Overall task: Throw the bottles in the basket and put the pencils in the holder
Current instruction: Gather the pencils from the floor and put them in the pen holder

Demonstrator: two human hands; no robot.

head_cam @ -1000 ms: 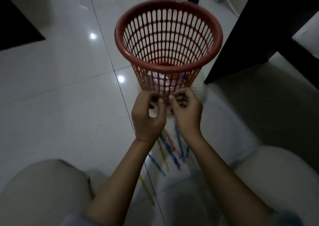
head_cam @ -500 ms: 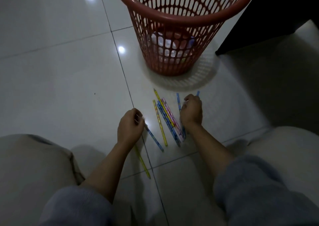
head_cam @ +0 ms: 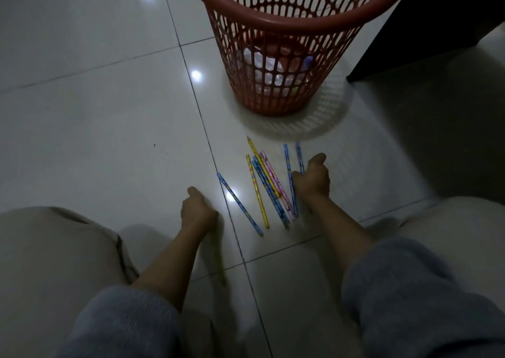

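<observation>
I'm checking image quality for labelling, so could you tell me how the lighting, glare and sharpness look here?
Head view: dim overall; bright glare spots on the glossy floor; the basket casts a latticed shadow; the pencils are fairly sharp; wide-angle bending at the edges.

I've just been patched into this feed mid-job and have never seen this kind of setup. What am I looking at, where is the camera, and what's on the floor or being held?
There is no machine here: a person works with two bare hands. The single wide-angle camera sits on the person's head and looks forward and down, so the arms reach in from the bottom edge and the pale shapes at both sides seem to be the knees.

On the white tiled floor stands a red slotted basket; clear bottles show through its slots. In front of it lie loose coloured pencils, blue, yellow and pink, plus one blue pencil apart to the left.

The left hand is curled low at the floor, seemingly around a yellow pencil. The right hand is closed around two blue pencils. No pencil holder is in view.
</observation>
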